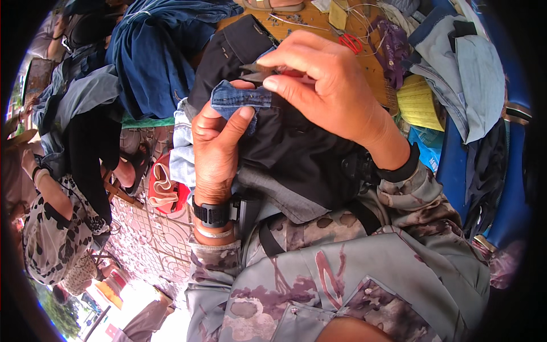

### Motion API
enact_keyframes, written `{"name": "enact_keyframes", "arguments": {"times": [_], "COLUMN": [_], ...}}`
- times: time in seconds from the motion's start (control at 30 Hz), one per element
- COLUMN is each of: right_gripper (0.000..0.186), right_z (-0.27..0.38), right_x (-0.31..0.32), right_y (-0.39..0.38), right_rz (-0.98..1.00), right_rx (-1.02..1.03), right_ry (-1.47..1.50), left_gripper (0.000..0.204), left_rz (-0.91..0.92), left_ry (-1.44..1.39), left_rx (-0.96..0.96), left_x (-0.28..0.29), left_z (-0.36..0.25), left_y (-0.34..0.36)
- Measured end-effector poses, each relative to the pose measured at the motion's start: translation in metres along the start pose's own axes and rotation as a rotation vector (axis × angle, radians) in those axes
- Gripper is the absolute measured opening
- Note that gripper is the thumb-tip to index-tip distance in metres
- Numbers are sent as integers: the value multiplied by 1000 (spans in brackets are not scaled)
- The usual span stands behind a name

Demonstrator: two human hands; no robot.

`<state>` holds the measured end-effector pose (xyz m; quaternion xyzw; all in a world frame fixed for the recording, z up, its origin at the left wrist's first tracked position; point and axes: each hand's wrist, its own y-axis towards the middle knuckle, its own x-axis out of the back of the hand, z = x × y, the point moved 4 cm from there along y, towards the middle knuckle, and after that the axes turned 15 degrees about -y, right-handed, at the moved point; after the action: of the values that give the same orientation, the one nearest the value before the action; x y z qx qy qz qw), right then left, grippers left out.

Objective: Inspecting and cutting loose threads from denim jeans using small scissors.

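My left hand pinches a folded strip of blue denim with stitching along it, thumb in front and fingers behind. My right hand is closed just above the strip. From its curled fingers a pair of small metal thread snips points left, the blades close to the denim's upper edge. Most of the snips is hidden by my fingers. Beneath both hands, dark black trousers with a grey inner side lie across my lap and up onto the table.
A wooden table ahead bears red-handled scissors and scraps. Blue jeans hang at far left, pale denim at right beside a yellow bundle. A red bag rests on the paving. Other people sit at left.
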<state>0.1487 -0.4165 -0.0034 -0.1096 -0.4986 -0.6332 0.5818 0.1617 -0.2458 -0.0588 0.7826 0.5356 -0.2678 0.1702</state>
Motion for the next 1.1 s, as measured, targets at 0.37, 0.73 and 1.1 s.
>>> {"name": "enact_keyframes", "arguments": {"times": [0.37,0.73,1.1], "right_gripper": [16,31,22], "right_z": [-17,9,-36], "right_x": [6,-19,-15], "right_y": [6,6,-4], "right_rz": [-88,41,-121], "right_rx": [-169,-57,-379], "right_ry": [40,119,550], "left_gripper": [23,19,23], "left_rz": [-16,37,13], "left_ry": [55,98,8], "left_rx": [-1,22,-28], "left_x": [-4,1,3], "left_z": [-2,3,0], "left_y": [0,-1,-5]}}
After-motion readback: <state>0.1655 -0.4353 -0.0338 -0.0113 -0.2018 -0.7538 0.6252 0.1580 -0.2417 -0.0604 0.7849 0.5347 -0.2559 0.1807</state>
